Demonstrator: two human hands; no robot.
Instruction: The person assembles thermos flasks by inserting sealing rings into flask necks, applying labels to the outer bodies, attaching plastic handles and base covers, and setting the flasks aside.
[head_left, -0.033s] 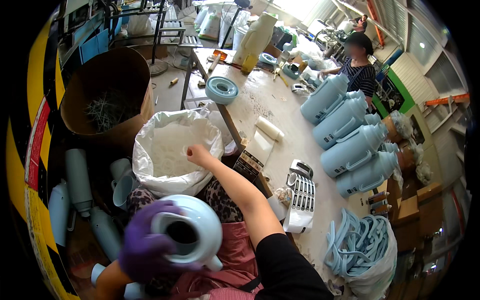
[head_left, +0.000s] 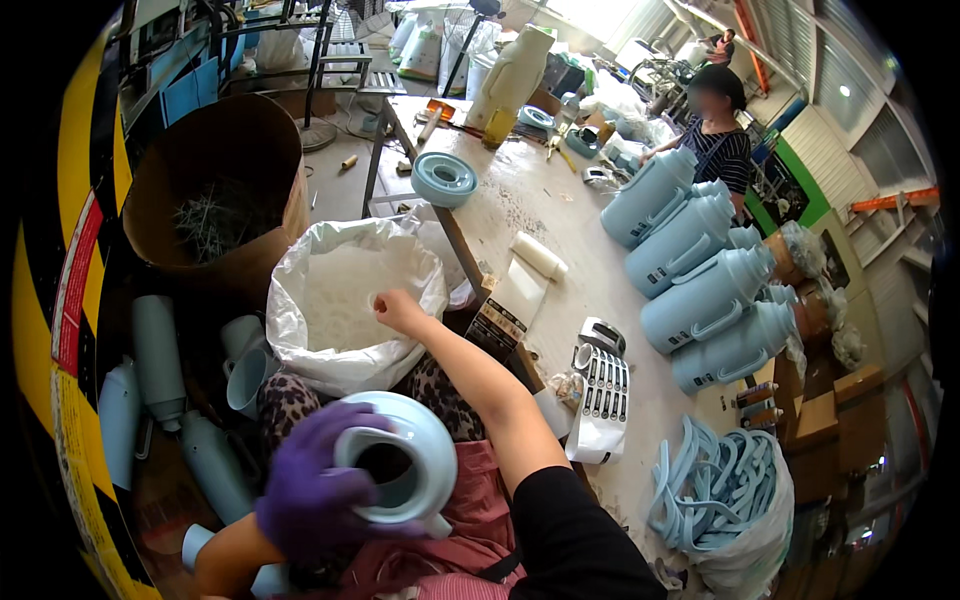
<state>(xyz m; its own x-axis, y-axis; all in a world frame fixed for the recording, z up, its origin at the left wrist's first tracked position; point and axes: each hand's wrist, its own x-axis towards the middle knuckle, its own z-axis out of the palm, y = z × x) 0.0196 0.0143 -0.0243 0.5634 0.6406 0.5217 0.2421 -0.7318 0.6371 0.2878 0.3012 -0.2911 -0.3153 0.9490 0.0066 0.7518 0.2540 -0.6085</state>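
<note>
My left hand (head_left: 315, 480), in a purple glove, grips a light blue thermos flask body (head_left: 432, 470) over my lap. The flask's round mouth faces up toward me, dark inside, and part of its handle shows at the lower right. My bare right hand (head_left: 400, 312) is closed in a pinch above the near right rim of a white plastic sack (head_left: 290, 335). Whatever lies between its fingertips is too small and faint to name. Pale, translucent pieces (head_left: 345, 290) fill the sack, some of them ring-like.
Right of me, the worktable (head_left: 590, 290) bears blue thermos flasks (head_left: 700, 305), a label roll (head_left: 603, 395) and a bag of blue straps (head_left: 715, 490). More flask bodies (head_left: 158, 360) lie at lower left, below a brown drum (head_left: 215, 250). A co-worker (head_left: 715, 125) stands beyond the table.
My left hand and the thermos flask have shifted slightly right. My right hand stays almost in the same place above the sack.
</note>
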